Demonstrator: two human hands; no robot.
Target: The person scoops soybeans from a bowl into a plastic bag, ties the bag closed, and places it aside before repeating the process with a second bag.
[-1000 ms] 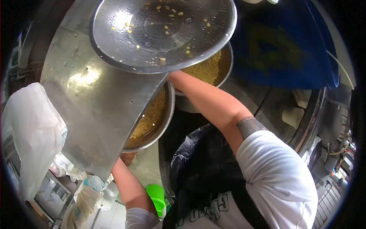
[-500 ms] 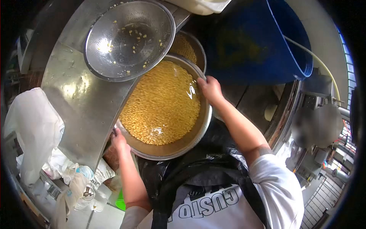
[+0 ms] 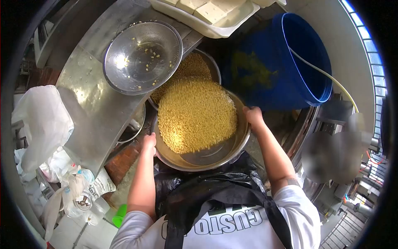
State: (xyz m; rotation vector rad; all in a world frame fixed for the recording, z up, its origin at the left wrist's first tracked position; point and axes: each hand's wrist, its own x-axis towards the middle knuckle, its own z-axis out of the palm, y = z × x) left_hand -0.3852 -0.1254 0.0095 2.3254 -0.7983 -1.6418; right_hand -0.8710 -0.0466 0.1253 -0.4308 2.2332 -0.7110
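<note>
A large round metal bowl [image 3: 209, 158] full of wet yellow soybeans [image 3: 195, 118] is in front of my body. My left hand [image 3: 149, 143] is closed on its left rim, and my right hand [image 3: 253, 116] grips the right rim. The bowl tips away from me, so the beans are heaped toward the far side and bare metal shows at the near side. Beyond and partly beneath it stands a second metal bowl [image 3: 214, 66] with browner beans [image 3: 191, 68]. The far rim of my bowl is hidden by the beans.
A perforated metal colander [image 3: 118, 47] with scattered beans rests on the steel counter [image 3: 97, 120]. A white tray [image 3: 226, 32] holding white blocks [image 3: 210, 12] is at the back. A blue barrel [image 3: 265, 54] with a hose [image 3: 327, 74] stands right. Plastic bags [image 3: 43, 116] hang left.
Both hands have carried the bowl slightly right and tipped it away from me. The soybeans have slid toward the far side, and more of the second bowl shows. The head view has shifted.
</note>
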